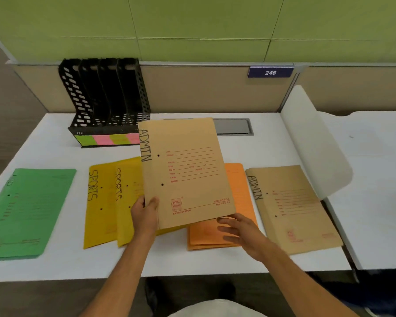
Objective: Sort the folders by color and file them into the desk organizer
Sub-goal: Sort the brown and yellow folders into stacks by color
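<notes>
I have one view only, worn on the head, looking forward and down from close above the white desk (55, 143). Ahead of the left hand (144, 213) stands the desk organizer (105, 99); beyond, the green partition (192, 26).

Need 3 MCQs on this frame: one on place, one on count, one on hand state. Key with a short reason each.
1. Where does the black perforated plastic desk organizer stand?
A. back left of the white desk
B. front right of the desk
C. on the floor

2. How many yellow paper folders marked SPORTS lie on the white desk?
A. none
B. two
C. five

3. What holds the raised tan paper folder marked ADMIN?
A. nothing, it lies flat
B. both hands clamp its top edge
C. the left hand grips its lower left corner

Key: 1 A, it stands at the far left edge by the partition. 2 B, two overlapping SPORTS covers show. 3 C, the left thumb lies over the corner, while the right hand is open at the lower edge.
</notes>
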Tool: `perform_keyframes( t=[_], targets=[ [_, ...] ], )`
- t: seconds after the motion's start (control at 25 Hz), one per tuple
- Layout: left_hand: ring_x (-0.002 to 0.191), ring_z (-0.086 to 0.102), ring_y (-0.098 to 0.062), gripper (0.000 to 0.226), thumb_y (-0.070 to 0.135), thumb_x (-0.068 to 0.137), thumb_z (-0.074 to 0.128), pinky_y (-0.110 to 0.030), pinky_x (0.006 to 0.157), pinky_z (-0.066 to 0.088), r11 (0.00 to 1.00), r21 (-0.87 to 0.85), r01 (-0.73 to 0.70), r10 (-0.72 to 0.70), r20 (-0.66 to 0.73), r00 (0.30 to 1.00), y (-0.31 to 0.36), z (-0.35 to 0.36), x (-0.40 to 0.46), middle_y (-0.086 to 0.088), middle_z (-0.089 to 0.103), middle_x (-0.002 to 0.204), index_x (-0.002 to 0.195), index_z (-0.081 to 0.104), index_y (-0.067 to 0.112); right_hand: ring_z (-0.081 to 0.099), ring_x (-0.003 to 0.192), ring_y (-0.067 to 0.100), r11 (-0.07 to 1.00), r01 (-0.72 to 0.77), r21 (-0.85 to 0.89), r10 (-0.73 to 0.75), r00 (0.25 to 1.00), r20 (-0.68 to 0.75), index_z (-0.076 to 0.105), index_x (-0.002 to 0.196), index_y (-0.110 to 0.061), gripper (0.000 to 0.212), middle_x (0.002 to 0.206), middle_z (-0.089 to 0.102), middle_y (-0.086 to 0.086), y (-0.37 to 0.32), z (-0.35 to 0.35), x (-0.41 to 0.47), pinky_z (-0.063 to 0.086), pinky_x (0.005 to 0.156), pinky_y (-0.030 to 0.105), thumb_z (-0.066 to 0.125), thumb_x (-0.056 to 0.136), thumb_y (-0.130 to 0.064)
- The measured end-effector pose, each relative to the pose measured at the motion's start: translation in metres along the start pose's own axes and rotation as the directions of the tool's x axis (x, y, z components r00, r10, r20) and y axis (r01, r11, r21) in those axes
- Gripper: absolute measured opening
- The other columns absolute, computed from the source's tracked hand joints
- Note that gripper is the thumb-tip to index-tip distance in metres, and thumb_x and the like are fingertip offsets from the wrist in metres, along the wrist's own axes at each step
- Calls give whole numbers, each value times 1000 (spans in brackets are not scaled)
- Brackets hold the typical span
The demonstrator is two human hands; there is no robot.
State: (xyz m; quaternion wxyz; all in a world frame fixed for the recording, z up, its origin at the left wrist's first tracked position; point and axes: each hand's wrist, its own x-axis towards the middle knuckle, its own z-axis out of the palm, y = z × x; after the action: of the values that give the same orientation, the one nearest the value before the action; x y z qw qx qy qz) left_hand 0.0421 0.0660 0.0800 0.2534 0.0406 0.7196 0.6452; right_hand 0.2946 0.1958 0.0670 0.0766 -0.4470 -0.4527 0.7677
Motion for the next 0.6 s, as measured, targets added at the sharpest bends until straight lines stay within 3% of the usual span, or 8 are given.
perform_keyframes(
  t=[0.28, 0.44, 0.6],
  targets=[
    [98, 71, -26, 27, 8, 102, 51, -46, 86, 59, 983, -45, 177, -173, 90, 981, -30, 60, -59, -5, 74, 109, 123, 67, 12, 61, 121, 33, 989, -8, 148, -14, 990, 141, 52, 135, -21, 36, 130, 66, 8, 10, -38, -26, 43, 107, 57, 56, 100, -23],
    [101, 71, -28, 29, 8, 104, 46, -52, 89, 58, 979, -3, 206, -202, 181, 962, -33, 84, -72, -7, 75, 112, 123, 66, 18, 65, 115, 32, 971, 35, 235, -45, 998, 38, 50, 134, -17, 31, 125, 69, 12, 13, -50, -27, 47, 105, 52, 46, 104, -13],
    [107, 71, -27, 33, 7, 103, 48, -52, 91, 58, 975, 35, 218, -218, 296, 930, -42, 95, -75, -4, 75, 116, 123, 67, 24, 70, 103, 34, 940, 92, 328, -76, 995, -62, 45, 137, -15, 36, 121, 69, 19, 15, -72, -27, 61, 84, 37, 49, 102, -8]
  ],
)
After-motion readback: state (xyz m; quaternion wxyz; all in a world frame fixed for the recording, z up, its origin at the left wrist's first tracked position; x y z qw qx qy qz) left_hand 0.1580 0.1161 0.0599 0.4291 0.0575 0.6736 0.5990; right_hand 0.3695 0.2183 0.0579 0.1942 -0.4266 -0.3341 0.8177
